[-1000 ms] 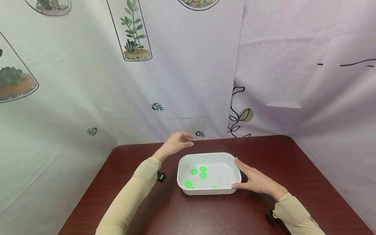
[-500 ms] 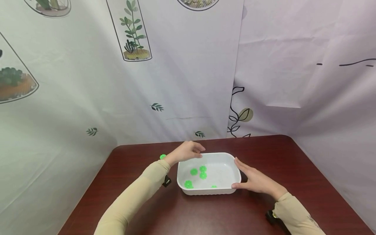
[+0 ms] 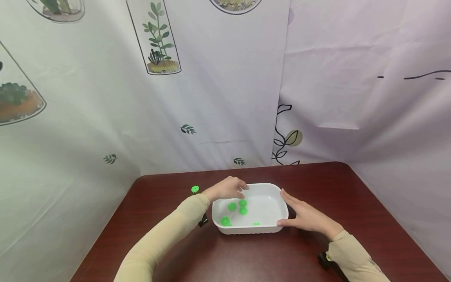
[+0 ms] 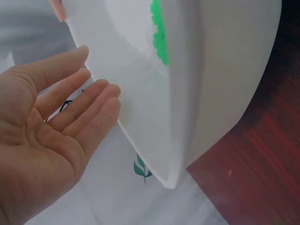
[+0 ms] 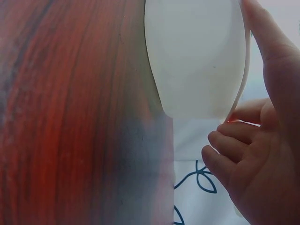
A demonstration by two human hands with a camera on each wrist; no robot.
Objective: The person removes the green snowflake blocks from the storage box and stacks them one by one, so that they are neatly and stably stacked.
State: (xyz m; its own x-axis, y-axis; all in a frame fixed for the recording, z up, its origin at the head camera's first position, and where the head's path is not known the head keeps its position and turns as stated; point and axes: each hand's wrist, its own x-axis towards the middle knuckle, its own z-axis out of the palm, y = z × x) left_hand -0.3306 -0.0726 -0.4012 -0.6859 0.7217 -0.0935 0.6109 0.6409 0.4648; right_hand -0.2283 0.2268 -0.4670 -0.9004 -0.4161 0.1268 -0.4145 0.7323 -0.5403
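A white rectangular basin (image 3: 266, 211) stands on the table with several green flower-shaped pieces (image 3: 232, 206) on its floor. My left hand (image 3: 229, 188) hovers over the basin's back left part, fingers loosely bent. In the left wrist view that hand (image 4: 61, 112) shows a bare palm and holds nothing, its fingertips overlapping the basin's rim (image 4: 140, 150). My right hand (image 3: 305, 215) grips the basin's right end, thumb at the front corner and a finger at the back corner. The right wrist view shows the right hand (image 5: 267, 154) against the basin's outer wall (image 5: 197, 61), its other fingers curled below the rim.
One more green flower-shaped piece (image 3: 195, 189) lies on the dark red table (image 3: 246, 258), behind and left of the basin. A pale cloth backdrop (image 3: 229, 98) with printed plants hangs along the table's back edge and at both sides.
My left hand has moved right and toward me, from behind the basin's left corner to over its inside. That uncovered the green piece on the table. The right hand and basin have stayed put.
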